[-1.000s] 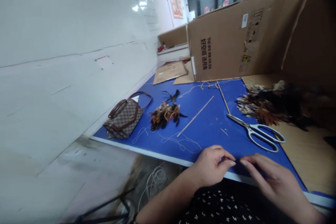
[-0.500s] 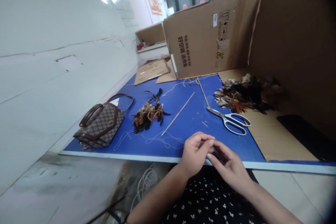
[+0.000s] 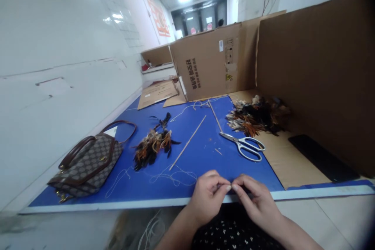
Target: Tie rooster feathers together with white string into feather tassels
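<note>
Your left hand (image 3: 208,197) and right hand (image 3: 255,198) have slid from overlapping to fingertips meeting, both pinched closed; seemingly fine work, though any held thing can't be made out

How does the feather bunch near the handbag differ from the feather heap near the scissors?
Size: the feather bunch looks smaller than the feather heap.
Place: the bunch lies on the blue tabletop; the heap lies mostly on the cardboard sheet.
Shape: the bunch has a narrow dark tuft at its far end; the heap is a broader spread.
Both mix black, orange-brown and pale feathers.
</note>
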`<action>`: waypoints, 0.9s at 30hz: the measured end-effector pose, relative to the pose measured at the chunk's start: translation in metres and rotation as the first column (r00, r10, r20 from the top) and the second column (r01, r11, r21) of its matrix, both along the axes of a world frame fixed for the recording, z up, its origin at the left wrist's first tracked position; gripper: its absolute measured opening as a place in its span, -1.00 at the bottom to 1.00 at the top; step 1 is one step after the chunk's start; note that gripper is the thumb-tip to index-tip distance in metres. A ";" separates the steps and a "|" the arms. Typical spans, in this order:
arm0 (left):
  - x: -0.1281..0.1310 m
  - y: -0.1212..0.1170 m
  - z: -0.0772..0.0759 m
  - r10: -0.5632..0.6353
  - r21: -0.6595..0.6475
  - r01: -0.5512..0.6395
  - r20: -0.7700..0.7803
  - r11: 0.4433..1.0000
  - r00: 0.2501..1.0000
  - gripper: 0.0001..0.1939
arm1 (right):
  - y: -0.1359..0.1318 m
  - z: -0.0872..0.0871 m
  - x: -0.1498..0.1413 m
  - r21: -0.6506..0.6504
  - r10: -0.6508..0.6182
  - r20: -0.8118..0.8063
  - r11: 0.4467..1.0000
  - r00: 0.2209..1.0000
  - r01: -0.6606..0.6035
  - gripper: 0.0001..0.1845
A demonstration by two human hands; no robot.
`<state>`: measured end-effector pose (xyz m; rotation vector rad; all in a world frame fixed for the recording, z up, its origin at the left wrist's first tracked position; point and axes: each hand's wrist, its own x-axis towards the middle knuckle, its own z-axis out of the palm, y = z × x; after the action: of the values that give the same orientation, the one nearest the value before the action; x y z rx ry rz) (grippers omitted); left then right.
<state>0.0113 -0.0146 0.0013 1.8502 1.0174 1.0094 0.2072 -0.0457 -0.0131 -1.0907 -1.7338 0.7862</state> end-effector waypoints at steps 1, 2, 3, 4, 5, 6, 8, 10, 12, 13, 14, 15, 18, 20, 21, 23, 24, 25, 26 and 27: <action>-0.001 -0.001 -0.001 -0.004 0.008 0.004 -0.020 1.000 1.000 -0.81 | -0.002 0.001 0.000 0.005 0.003 0.007 1.000 1.000 -0.003 -0.73; -0.001 -0.003 -0.002 -0.011 0.009 0.012 -0.036 1.000 0.999 -0.81 | -0.003 0.001 0.000 0.007 0.008 0.014 1.000 1.000 -0.008 -0.73; -0.002 -0.004 -0.002 -0.020 0.006 0.020 -0.049 1.000 0.999 -0.80 | -0.005 0.001 0.000 0.006 0.012 0.017 1.000 1.000 -0.012 -0.73; -0.003 -0.006 -0.003 -0.029 -0.001 0.029 -0.060 1.000 0.998 -0.80 | -0.006 0.001 0.000 0.005 0.015 0.018 1.000 1.000 -0.016 -0.73; -0.003 -0.007 -0.005 -0.035 -0.010 0.034 -0.070 0.999 0.997 -0.79 | -0.008 0.000 -0.001 0.003 0.017 0.016 1.000 1.000 -0.017 -0.73; -0.004 -0.007 -0.006 -0.036 -0.018 0.035 -0.078 0.999 0.996 -0.79 | -0.009 -0.001 -0.001 0.003 0.017 0.011 1.000 1.000 -0.017 -0.74; -0.005 -0.008 -0.007 -0.017 -0.033 0.015 -0.073 0.999 0.997 -0.77 | -0.010 -0.004 -0.001 0.002 0.006 -0.009 1.000 1.000 -0.006 -0.74; -0.006 -0.008 -0.006 0.030 -0.093 -0.032 -0.022 0.995 0.999 -0.77 | -0.009 -0.005 0.000 -0.019 -0.041 -0.048 0.999 0.998 0.040 -0.74; -0.003 -0.006 -0.001 0.098 -0.215 -0.081 0.068 0.973 0.993 -0.76 | -0.006 -0.004 0.002 -0.087 -0.132 -0.114 0.989 0.985 0.122 -0.73; -0.001 -0.005 0.003 0.133 -0.284 -0.094 0.122 0.954 0.984 -0.75 | -0.004 -0.003 0.003 -0.131 -0.177 -0.154 0.979 0.972 0.157 -0.73; 0.003 -0.003 0.008 0.167 -0.334 -0.100 0.178 0.937 0.970 -0.73 | -0.001 -0.001 0.002 -0.176 -0.201 -0.197 0.970 0.959 0.167 -0.73; 0.007 -0.002 0.014 0.190 -0.357 -0.097 0.235 0.929 0.953 -0.71 | 0.001 0.002 0.000 -0.214 -0.193 -0.244 0.967 0.950 0.142 -0.71; 0.026 0.003 0.034 0.130 -0.362 0.021 0.387 0.932 0.913 -0.68 | 0.006 0.012 -0.013 -0.240 0.012 -0.393 0.964 0.919 -0.115 -0.48; 0.034 0.006 0.048 0.040 -0.344 0.131 0.451 0.930 0.892 -0.68 | 0.006 0.017 -0.022 -0.253 0.159 -0.452 0.921 0.878 -0.297 -0.45; 0.035 0.008 0.055 -0.004 -0.326 0.177 0.468 0.929 0.884 -0.68 | 0.006 0.018 -0.023 -0.276 0.194 -0.460 0.896 0.866 -0.347 -0.49; 0.026 0.014 0.068 -0.080 -0.273 0.229 0.466 0.934 0.881 -0.68 | 0.002 0.017 -0.013 -0.355 0.196 -0.416 0.864 0.888 -0.357 -0.58; 0.015 0.018 0.073 -0.093 -0.240 0.218 0.443 0.946 0.892 -0.67 | -0.002 0.015 -0.001 -0.379 0.176 -0.358 0.870 0.917 -0.314 -0.59; 0.001 0.022 0.078 -0.049 -0.210 0.150 0.422 0.966 0.905 -0.66 | -0.007 0.012 0.014 -0.386 0.157 -0.271 0.886 0.950 -0.257 -0.59; -0.017 0.026 0.083 0.038 -0.186 0.038 0.389 0.982 0.920 -0.65 | -0.014 0.010 0.034 -0.356 0.117 -0.181 0.918 0.977 -0.176 -0.59; -0.038 0.029 0.088 0.138 -0.156 -0.087 0.357 0.984 0.924 -0.64 | -0.022 0.008 0.055 -0.296 0.059 -0.080 0.952 0.995 -0.080 -0.60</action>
<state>-0.0269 0.0147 0.0897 1.4335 0.9452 1.2648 0.2625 -0.0679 -0.0048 -1.1903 -1.6354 1.1464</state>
